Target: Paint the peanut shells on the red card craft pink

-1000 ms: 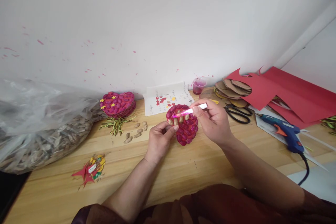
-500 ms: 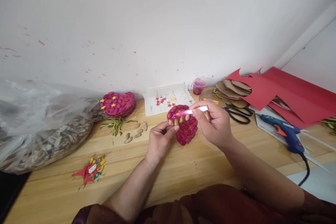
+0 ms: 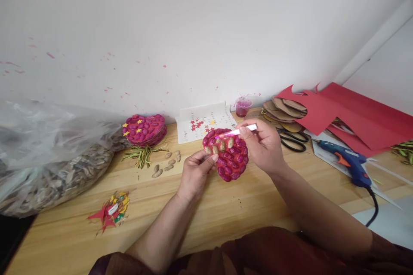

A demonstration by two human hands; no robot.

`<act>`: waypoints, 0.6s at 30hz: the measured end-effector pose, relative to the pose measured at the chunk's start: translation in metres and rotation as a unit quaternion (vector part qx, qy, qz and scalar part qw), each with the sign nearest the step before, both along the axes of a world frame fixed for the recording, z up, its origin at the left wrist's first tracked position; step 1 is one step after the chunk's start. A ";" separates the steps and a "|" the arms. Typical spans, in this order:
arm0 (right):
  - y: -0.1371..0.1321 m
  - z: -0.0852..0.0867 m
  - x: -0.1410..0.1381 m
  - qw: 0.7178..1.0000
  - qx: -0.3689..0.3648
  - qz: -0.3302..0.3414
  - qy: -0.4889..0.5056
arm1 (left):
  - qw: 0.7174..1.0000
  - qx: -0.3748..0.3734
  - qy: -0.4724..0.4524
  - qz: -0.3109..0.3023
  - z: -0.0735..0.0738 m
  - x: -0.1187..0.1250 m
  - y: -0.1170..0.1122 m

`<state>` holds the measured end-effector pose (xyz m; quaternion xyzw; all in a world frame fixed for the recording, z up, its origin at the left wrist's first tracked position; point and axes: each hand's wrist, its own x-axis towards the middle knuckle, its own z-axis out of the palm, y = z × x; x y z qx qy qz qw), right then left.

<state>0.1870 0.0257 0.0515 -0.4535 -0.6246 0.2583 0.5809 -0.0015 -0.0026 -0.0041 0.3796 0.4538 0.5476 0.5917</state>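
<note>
My left hand (image 3: 196,172) pinches the left edge of a magenta craft piece (image 3: 232,162) covered in peanuts, thumb on its face. Most of its peanuts are painted magenta; several near the top are still bare tan. A paintbrush (image 3: 248,129) with a white handle and pink-stained front end is gripped in my right hand (image 3: 263,148), its tip against the upper part of the piece. Several loose peanuts (image 3: 169,167) lie on the wooden table to the left. Behind the piece stands a small clear cup (image 3: 243,106) of magenta paint.
Left are a plastic bag of peanuts (image 3: 74,176), stacked magenta pieces (image 3: 146,131) and paper scraps (image 3: 111,212). Paper with small stars (image 3: 187,135) lies behind. Right are cardboard pieces (image 3: 280,111), black-handled scissors (image 3: 292,141), a blue glue gun (image 3: 350,163) and red paper (image 3: 364,116).
The magenta piece has turned to show more of its face towards me, with its bare peanuts in fuller view. The brush tip has shifted slightly up and to the right.
</note>
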 end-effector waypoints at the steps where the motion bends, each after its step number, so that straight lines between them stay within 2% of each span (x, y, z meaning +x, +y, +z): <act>1: 0.000 0.000 0.000 1.000 0.001 -0.004 0.003 | 1.000 -0.002 -0.001 -0.001 0.000 0.000 0.000; 10: -0.001 -0.005 0.001 0.999 0.016 -0.008 -0.027 | 1.000 -0.002 -0.004 0.001 -0.002 0.000 0.000; 18: -0.002 -0.005 0.001 1.000 0.005 0.021 -0.012 | 1.000 -0.018 -0.024 0.010 0.002 0.000 0.000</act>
